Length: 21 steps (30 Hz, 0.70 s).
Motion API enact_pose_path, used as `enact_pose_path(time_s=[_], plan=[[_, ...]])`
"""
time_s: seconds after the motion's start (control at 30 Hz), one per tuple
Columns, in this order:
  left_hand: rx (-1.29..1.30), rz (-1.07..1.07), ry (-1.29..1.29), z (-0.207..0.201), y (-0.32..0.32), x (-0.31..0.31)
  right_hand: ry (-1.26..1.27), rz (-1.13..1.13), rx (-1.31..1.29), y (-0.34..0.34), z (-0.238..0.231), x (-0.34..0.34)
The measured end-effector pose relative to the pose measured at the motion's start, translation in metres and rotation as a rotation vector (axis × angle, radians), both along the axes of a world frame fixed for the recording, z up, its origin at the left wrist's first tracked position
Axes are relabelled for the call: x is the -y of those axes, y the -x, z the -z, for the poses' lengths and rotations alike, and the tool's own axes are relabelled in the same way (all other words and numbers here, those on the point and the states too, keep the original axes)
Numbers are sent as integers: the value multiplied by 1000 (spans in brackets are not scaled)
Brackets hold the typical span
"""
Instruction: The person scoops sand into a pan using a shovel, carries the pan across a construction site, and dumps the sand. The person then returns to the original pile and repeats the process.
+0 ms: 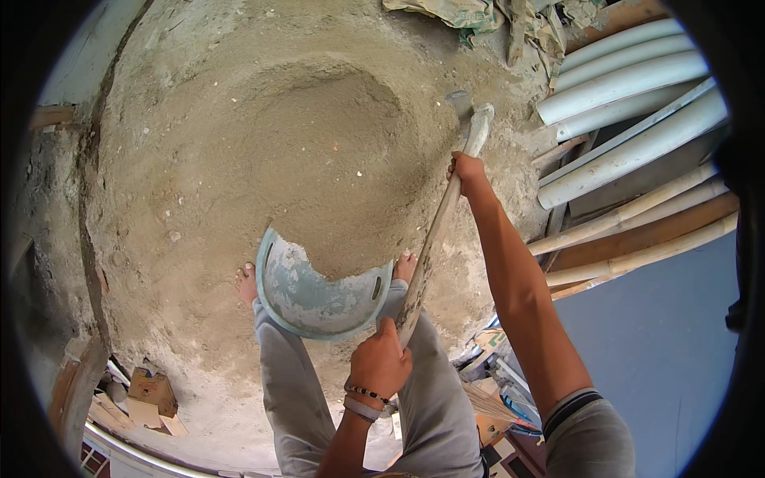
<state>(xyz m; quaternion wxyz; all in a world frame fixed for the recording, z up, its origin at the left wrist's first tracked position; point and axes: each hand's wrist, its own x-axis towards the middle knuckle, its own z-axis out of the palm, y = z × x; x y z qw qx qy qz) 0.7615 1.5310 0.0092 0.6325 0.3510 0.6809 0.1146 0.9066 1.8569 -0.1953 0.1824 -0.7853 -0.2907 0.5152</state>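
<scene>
A long, mud-smeared wooden handle [434,231] slants from between my legs to the far right. It looks like a hoe; its blade end is mostly hidden at the sand's edge. My left hand [380,362], with bracelets at the wrist, is closed round the near end of the handle. Farther up, close to the thick head, my right hand [467,174] grips it. Between my bare feet a pale blue-grey round tub [323,299] with slot handles rests against the sand. Grey-brown sand [319,167] with a hollowed middle covers its far part.
White pipes [629,88] and bamboo poles [637,259] are stacked at the right. Crumpled paper sacks [454,12] lie at the far edge. A cardboard box [153,390] and wood scraps sit at the lower left. A blue-grey surface [653,350] spans the lower right.
</scene>
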Motion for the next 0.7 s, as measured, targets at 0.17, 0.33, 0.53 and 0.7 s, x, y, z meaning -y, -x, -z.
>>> enact_pose_path(time_s=[0.17, 0.33, 0.53, 0.7], plan=[[15, 4, 27, -12, 41, 96, 65, 10, -89, 16, 4, 97], [36, 49, 238, -26, 90, 198, 75, 41, -33, 81, -12, 231], [-212, 273, 269, -24, 191, 319, 94, 265, -59, 147, -35, 368], [-412, 273, 190, -41, 233, 399, 360, 546, -357, 155, -91, 444]])
